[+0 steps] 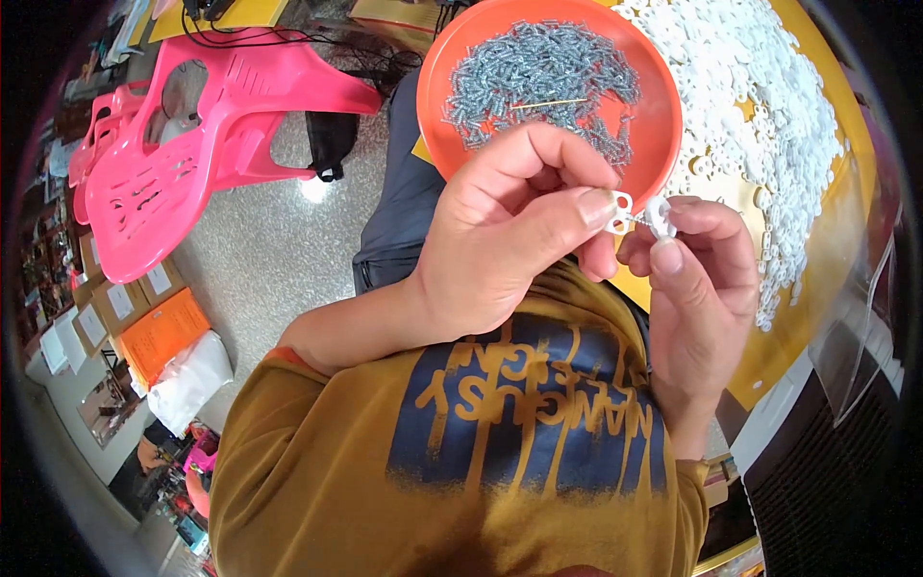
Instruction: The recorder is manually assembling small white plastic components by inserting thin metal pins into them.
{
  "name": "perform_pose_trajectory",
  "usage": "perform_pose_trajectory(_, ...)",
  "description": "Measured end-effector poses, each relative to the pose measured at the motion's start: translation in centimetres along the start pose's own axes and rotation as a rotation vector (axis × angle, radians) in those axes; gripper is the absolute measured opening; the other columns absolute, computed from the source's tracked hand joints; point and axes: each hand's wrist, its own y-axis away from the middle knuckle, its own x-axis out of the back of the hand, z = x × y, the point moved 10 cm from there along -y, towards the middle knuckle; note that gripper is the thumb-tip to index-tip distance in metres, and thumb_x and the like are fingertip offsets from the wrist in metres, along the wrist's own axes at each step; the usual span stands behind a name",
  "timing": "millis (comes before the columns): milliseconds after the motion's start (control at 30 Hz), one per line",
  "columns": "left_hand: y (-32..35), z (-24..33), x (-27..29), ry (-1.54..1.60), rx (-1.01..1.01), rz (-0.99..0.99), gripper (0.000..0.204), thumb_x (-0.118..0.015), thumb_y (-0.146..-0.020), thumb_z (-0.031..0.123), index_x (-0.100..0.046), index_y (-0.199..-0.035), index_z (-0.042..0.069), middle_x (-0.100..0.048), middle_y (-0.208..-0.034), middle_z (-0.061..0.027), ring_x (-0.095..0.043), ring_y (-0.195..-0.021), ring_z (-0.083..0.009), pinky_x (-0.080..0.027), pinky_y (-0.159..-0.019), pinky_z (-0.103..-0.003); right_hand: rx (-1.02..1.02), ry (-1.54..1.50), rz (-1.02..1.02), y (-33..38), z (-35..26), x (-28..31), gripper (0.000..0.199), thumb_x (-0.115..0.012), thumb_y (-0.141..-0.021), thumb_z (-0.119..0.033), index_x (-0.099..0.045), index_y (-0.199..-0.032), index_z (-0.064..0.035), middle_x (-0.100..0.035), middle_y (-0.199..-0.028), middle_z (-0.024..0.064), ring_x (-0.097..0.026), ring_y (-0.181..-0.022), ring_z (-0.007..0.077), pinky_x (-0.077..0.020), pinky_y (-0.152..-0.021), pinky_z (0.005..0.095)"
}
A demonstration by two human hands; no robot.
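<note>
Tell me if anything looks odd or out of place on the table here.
One thing: a thin yellow stick lies across the screws in the orange tray, the only item of its kind there. The white clips are heaped loose on the table, apparently as stock, not a spill.

Several packages sit on the floor at the left edge of the view. A row of brown cardboard boxes (106,308) runs along the lower left, each topped with a white rectangular paper label (121,301). Just beside them lies a flat, bright orange rectangular package (163,335). Touching its lower right corner is a soft white plastic bag (192,380), bulging and rounded.
</note>
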Motion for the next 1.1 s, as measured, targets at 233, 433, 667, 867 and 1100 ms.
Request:
perform_pose_trajectory(233,0.1,-0.6,-0.6,0.011,0.074,-0.016,0.015,-0.049,-0.084,0.004,-0.050,-0.097,-0.002,-0.055,-0.077,-0.0051,-0.054,-0.064,-0.0083,-0.046,-0.059,-0.020,0.021,0.039,-0.061,-0.1,0.0,-0.6,0.031,-0.057,-0.076,0.004,-0.050,-0.106,0.0036,-0.056,-0.088,0.0059,-0.052,-0.079,0.0081,-0.0424,-0.071,0.0204)
perform_pose_trajectory(433,0.1,-0.8,-0.7,0.016,0.089,-0.018,0.013,-0.048,-0.084,0.004,-0.051,-0.096,-0.002,-0.055,-0.078,-0.0055,-0.053,-0.064,-0.0077,-0.046,-0.059,-0.020,0.075,0.039,-0.174,0.0,-0.6,-1.8,0.033,-0.054,-0.077,0.007,-0.050,-0.109,0.0047,-0.056,-0.090,0.0078,-0.053,-0.082,0.0110,-0.0435,-0.074,0.0231)
perform_pose_trajectory(667,0.1,-1.0,-0.4,0.035,0.124,-0.005,0.013,-0.049,-0.083,0.006,-0.050,-0.095,0.000,-0.056,-0.077,-0.0076,-0.052,-0.061,-0.0114,-0.044,-0.058,-0.024,0.000,0.103,-0.103,0.2,0.1,-0.8,0.034,-0.059,-0.072,0.009,-0.050,-0.105,0.0052,-0.057,-0.089,0.0062,-0.053,-0.081,0.0098,-0.0440,-0.073,0.0217)
perform_pose_trajectory(867,0.4,-1.3,-0.2,0.023,0.172,0.024,0.012,-0.050,-0.082,0.006,-0.051,-0.093,0.000,-0.056,-0.074,-0.0069,-0.053,-0.059,-0.0122,-0.044,-0.054,-0.024,0.011,0.101,-0.065,0.4,-0.1,0.2,0.036,-0.061,-0.070,0.009,-0.049,-0.104,0.0045,-0.057,-0.089,0.0061,-0.053,-0.081,0.0093,-0.0441,-0.072,0.0213)
perform_pose_trajectory(1100,0.4,-1.5,-0.2,-0.014,0.182,0.038,0.011,-0.050,-0.082,0.005,-0.051,-0.092,0.000,-0.056,-0.076,-0.0072,-0.053,-0.058,-0.0125,-0.044,-0.054,-0.023,0.031,0.072,-0.068,0.4,-0.3,-0.1,0.036,-0.061,-0.069,0.009,-0.049,-0.103,0.0044,-0.057,-0.087,0.0072,-0.054,-0.079,0.0106,-0.0441,-0.071,0.0213)
